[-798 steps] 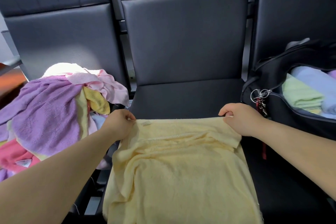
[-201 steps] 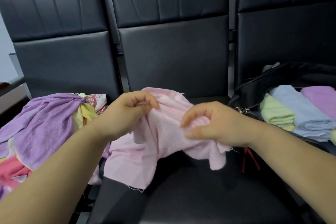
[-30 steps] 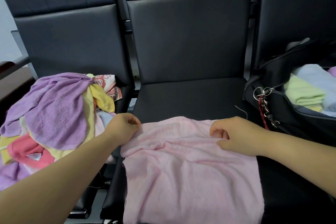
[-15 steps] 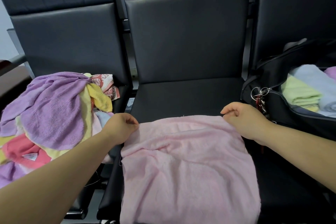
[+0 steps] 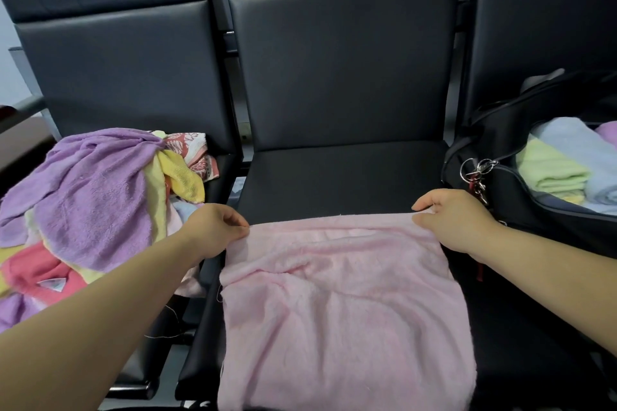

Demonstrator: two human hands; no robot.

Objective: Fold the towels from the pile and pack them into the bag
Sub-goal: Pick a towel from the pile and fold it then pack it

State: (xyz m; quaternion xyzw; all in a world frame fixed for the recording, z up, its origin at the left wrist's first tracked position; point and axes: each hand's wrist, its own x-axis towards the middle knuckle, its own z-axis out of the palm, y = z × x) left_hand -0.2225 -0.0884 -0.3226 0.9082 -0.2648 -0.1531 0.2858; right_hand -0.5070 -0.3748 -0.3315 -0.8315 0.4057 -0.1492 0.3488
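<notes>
A pink towel (image 5: pixel 344 314) lies spread over the front of the middle black seat (image 5: pixel 340 177), its near edge hanging over the seat front. My left hand (image 5: pixel 213 230) pinches the towel's far left corner. My right hand (image 5: pixel 450 217) pinches its far right corner. The far edge is pulled fairly straight between them. The pile of unfolded towels (image 5: pixel 86 197), purple on top with yellow and red below, sits on the left seat. The open black bag (image 5: pixel 494 140) stands on the right seat with folded green, blue and purple towels inside.
Black padded backrests (image 5: pixel 340 60) rise behind all three seats. A bunch of metal key rings (image 5: pixel 477 170) hangs from the bag's near left end. A dark armrest (image 5: pixel 20 140) shows at the far left.
Over the last second my right hand slid right from the middle of the far edge to the far right corner, and the pink towel got stretched flatter across the seat.
</notes>
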